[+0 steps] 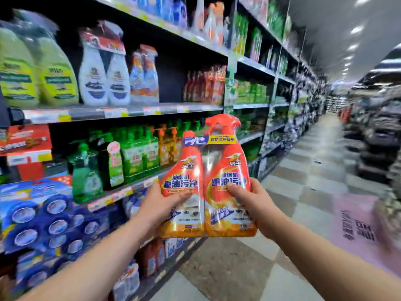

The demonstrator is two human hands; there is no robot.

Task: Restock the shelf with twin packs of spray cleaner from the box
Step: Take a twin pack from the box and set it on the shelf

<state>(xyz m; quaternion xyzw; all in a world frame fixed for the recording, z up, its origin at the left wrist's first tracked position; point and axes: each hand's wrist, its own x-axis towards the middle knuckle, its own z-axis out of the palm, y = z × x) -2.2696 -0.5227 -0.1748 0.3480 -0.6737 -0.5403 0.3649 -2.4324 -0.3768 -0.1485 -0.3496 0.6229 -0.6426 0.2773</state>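
Bright ceiling lights (355,30), glare on twin pack (227,166), blurred warped edges.

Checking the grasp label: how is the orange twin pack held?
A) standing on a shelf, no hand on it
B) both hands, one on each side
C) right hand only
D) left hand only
B: the left hand grips the left bottle and the right hand the right bottle, holding the orange twin pack upright in mid-air.
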